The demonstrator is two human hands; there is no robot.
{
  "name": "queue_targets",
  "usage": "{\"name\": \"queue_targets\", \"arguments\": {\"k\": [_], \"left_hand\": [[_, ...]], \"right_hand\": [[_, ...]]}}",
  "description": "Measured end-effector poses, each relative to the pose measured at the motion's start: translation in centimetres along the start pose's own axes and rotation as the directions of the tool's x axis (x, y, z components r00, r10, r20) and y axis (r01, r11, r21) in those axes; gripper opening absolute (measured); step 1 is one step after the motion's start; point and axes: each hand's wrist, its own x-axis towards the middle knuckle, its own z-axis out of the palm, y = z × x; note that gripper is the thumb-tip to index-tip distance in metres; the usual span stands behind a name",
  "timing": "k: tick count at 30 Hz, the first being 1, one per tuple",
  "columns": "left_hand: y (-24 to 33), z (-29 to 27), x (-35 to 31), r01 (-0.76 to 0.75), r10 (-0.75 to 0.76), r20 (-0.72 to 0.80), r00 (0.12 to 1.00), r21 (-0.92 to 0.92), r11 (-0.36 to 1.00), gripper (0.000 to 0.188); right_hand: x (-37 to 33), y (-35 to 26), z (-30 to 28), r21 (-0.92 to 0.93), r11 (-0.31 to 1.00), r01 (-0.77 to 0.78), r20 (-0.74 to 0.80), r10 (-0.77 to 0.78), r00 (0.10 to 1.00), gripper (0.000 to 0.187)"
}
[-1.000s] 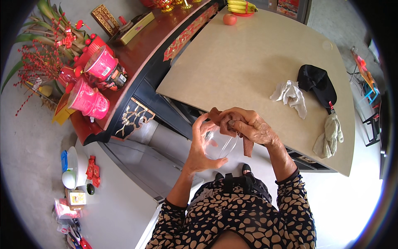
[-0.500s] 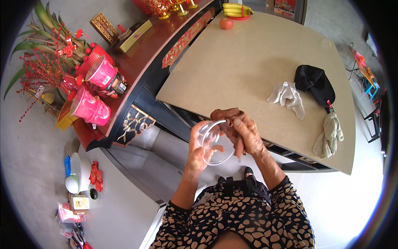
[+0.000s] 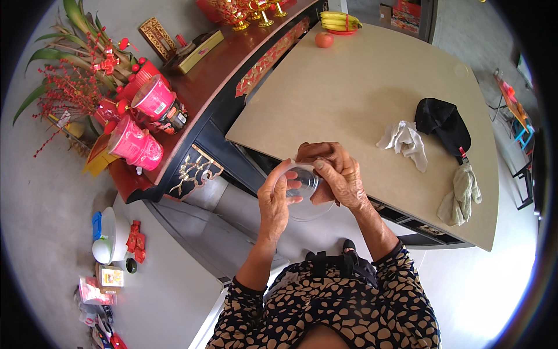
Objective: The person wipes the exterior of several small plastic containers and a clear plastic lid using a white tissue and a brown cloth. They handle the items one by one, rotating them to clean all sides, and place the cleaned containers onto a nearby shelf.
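Observation:
My left hand is closed around the side of a clear, round, see-through container, its fingers showing through the wall. Bunched in my right hand is a brown cloth, pressed at the container's far rim with the thumb over the edge. Both hands are in front of my body, above the gap beside the beige table. The fingertips of my right hand are partly hidden by the cloth.
On the table lie a white cloth, a black cap, pale gloves, an apple and bananas. A dark red cabinet at left bears pink tubs. A grey counter stands lower left.
The container has been turned and tilted, its wide opening now facing lower. My right hand and the brown cloth have shifted over its upper rim. My left hand has moved slightly left.

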Motion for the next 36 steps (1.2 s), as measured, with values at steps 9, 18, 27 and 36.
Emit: {"name": "queue_targets", "arguments": {"k": [9,18,27,36], "left_hand": [[-1.9,-0.8,0.4,0.217,-0.278,0.016,0.960,-0.669,0.711,0.049],[-5.2,-0.6,-0.3,0.360,-0.190,0.321,0.928,-0.642,0.676,0.042],[-2.8,0.7,-1.4,0.413,-0.345,0.232,0.909,-0.597,0.687,0.036],[-4.8,0.6,0.0,0.327,-0.358,0.135,0.924,-0.764,0.556,0.028]], "right_hand": [[-3.4,1.9,2.1,0.150,0.988,0.023,-0.142,-0.001,0.990,0.041],[-3.8,1.5,2.0,-0.575,0.720,0.389,0.056,-0.440,0.896,0.050],[1.6,-0.6,1.5,0.103,0.979,-0.175,0.105,0.164,0.981,0.039],[-1.7,0.0,4.0,0.079,0.990,-0.116,-0.138,0.126,0.982,0.041]]}}
